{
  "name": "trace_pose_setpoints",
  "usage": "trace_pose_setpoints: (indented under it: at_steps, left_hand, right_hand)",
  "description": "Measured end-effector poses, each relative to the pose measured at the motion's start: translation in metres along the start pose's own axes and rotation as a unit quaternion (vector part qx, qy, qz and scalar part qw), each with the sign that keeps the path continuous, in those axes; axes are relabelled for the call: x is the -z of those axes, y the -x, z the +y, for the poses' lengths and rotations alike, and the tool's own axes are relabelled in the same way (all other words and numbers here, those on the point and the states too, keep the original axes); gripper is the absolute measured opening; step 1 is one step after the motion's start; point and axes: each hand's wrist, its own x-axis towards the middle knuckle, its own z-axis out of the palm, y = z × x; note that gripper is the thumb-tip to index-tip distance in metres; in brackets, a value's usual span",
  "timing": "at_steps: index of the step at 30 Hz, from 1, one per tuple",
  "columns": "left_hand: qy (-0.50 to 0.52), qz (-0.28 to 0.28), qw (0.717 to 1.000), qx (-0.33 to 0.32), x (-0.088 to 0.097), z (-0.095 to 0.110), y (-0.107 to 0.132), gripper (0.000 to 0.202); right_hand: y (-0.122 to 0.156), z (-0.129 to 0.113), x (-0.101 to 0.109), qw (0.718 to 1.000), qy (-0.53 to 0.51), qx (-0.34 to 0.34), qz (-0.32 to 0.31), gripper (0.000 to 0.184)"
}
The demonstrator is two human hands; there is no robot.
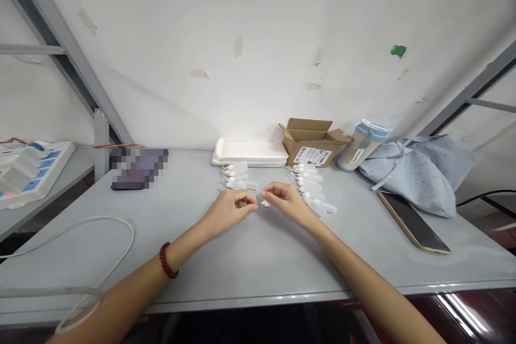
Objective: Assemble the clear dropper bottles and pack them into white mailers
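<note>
My left hand (236, 207), with a dark red bead bracelet on the wrist, pinches a thin white cord (257, 197) between thumb and fingertips. Close by on its right, my right hand (286, 201) closes its fingertips on a small white piece (266, 203) that the cord seems to join. Most of that piece is hidden by the fingers. Behind the left hand lies a row of translucent white bottle-shaped pieces (242, 185) with thin cords. A second such row (310, 187) lies beside and behind the right hand.
A stack of white trays (252, 151) stands against the wall, beside an open cardboard box (312, 145). A tumbler (362, 145), a blue cloth bag (415, 172) and a phone (413, 222) are at right. At left are a blurred-out dark device (141, 169), a white cable (131, 236) and a power strip (48, 169).
</note>
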Motion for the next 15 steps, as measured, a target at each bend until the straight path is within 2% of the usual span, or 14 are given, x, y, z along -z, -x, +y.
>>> trace_pose_setpoints:
  at_steps: [9, 15]
  left_hand:
    - [-0.004, -0.002, 1.000, -0.004, -0.006, -0.008, 0.001, 0.017]
    - [0.016, -0.025, 1.000, -0.002, -0.009, -0.011, 0.004, 0.018]
  right_hand:
    - [0.003, 0.001, -0.008, 0.999, 0.034, 0.013, 0.006, 0.018]
    - [0.008, 0.009, -0.017, 0.998, 0.040, 0.044, 0.009, 0.018]
